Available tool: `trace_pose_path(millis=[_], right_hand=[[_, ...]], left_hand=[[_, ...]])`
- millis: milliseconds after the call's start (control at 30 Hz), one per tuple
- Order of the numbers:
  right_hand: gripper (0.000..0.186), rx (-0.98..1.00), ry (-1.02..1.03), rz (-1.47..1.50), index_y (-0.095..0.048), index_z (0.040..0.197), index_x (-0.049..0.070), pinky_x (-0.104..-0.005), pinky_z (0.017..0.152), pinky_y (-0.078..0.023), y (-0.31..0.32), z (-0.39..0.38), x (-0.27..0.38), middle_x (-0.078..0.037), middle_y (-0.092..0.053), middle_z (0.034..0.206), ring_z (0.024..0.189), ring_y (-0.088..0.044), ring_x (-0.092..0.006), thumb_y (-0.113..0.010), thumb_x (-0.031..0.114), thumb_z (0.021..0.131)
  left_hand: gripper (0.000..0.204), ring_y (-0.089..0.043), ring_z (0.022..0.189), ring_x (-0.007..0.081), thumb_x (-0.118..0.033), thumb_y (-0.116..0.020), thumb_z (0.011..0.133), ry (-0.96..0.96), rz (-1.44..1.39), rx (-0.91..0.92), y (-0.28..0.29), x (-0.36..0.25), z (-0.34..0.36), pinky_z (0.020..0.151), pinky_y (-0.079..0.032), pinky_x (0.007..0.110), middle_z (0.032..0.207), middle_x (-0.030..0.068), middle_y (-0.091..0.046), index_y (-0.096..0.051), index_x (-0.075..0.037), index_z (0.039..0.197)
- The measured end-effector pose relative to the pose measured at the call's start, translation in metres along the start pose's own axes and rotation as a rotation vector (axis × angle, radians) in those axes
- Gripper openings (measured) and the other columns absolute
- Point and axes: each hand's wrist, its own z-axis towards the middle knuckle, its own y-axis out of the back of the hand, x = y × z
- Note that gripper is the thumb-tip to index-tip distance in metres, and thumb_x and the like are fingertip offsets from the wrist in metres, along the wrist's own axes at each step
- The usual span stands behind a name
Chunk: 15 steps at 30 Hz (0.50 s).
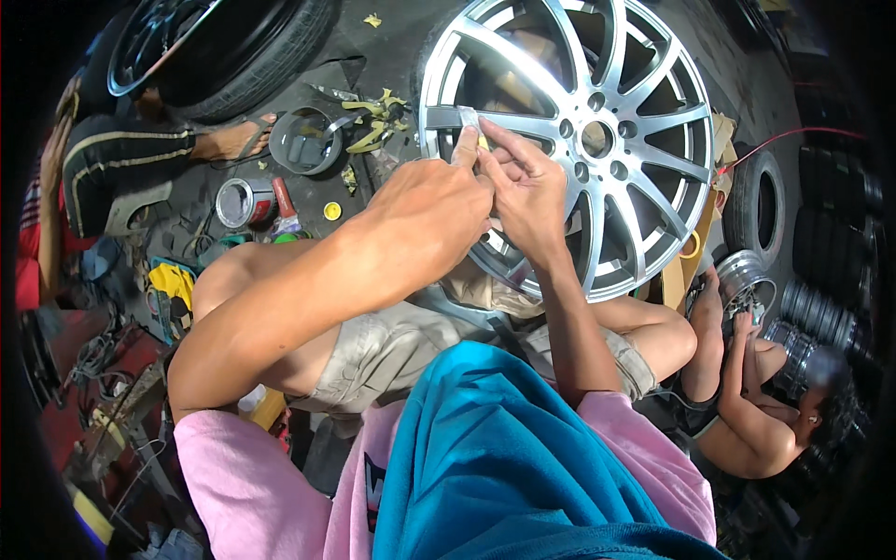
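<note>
A person in a pink shirt, a blue cloth draped at the chest, sits with a large silver multi-spoke alloy wheel rim (597,140) propped against the knees, filling the frame from 12 to 2 o'clock. Both hands meet at the rim's 9 o'clock edge. The left hand (431,210) is curled, its fingertips pressing a short strip of grey tape (467,119) onto a spoke near the rim's lip; the right hand (527,191) pinches the same strip from the 3 o'clock side, fingers bent and closed on it — the two hands touch each other.

On the dark floor at 10 o'clock lie an open round metal tin (241,203), a grey shallow bowl-shaped pan (305,140) and scraps of yellow-green torn masking tape (375,121). A black tyre on a dark rim (224,47) lies at 11 o'clock, another person's sandalled foot (238,140) just beside it. At 4 o'clock a second worker (756,392) crouches over a small chrome wheel rim (744,277) — stacked black tyres (831,233) stand behind.
</note>
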Motion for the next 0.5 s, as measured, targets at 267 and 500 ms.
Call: trace_pose_path(millis=[267, 500], right_hand=[[0.037, 0.086, 0.090, -0.201, -0.067, 0.139, -0.002, -0.0203, 0.057, -0.048, -0.019, 0.004, 0.005, 0.002, -0.064, 0.084, 0.070, -0.057, -0.0015, -0.070, 0.002, 0.102], [0.036, 0.034, 0.123, -0.301, -0.069, 0.136, -0.003, -0.0209, 0.058, -0.048, -0.015, -0.002, 0.011, 0.002, -0.063, 0.082, 0.068, -0.056, -0.0011, -0.072, 0.004, 0.101]], left_hand=[[0.043, -0.071, 0.096, 0.0482, -0.022, -0.076, 0.093, 0.044, -0.057, 0.028, 0.006, 0.010, -0.011, 0.091, -0.057, 0.053, 0.144, 0.0464, -0.049, -0.062, 0.009, 0.120], [0.042, -0.071, 0.096, 0.0495, -0.019, -0.077, 0.091, 0.019, -0.126, -0.003, 0.007, 0.009, -0.013, 0.091, -0.057, 0.053, 0.144, 0.0464, -0.049, -0.062, 0.009, 0.119]])
